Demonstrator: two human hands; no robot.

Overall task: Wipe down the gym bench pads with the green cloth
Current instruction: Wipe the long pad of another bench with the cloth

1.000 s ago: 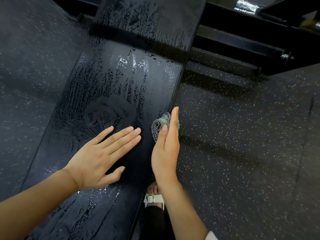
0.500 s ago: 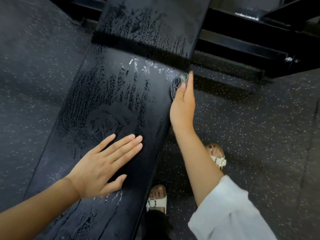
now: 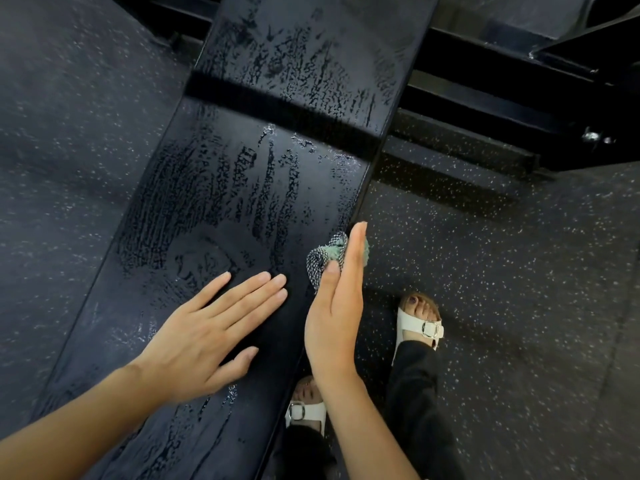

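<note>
**A:** What do we have around the bench?

**B:** Dark rubber floor flecked with white (image 3: 485, 271) lies on both sides of it. Black steel frame bars (image 3: 485, 109) run off at the upper right, well apart from our hands. Our feet in white buckled sandals (image 3: 420, 327) stand on the floor just right of the bench, under black trouser legs (image 3: 415, 393).

**A:** Does anything stand in our way?

**B:** Our left hand (image 3: 204, 337) lies palm down on the near glossy black padded bench pad (image 3: 242, 202), fingers straight and a little spread, its grip apart and holding nothing. It sits just beside our right hand (image 3: 334, 327). Our right forearm hides part of the nearer sandal.

**A:** And the cloth?

**B:** The small bunched green cloth with a black-and-white checked backing (image 3: 327, 254) is at the right edge of the near pad, about level with our left fingertips. Our right hand stands edge-on there. Its grip is not curled: the fingers (image 3: 356, 244) are straight and together, the thumb laid along the cloth, pressing it against the pad's side.

**A:** How do the pads look?

**B:** Both shine wet. Streaks and beaded patches cover most of the near pad. A dark gap (image 3: 277, 109) parts it from the far black pad (image 3: 311, 46), which carries the same streaks.
</note>
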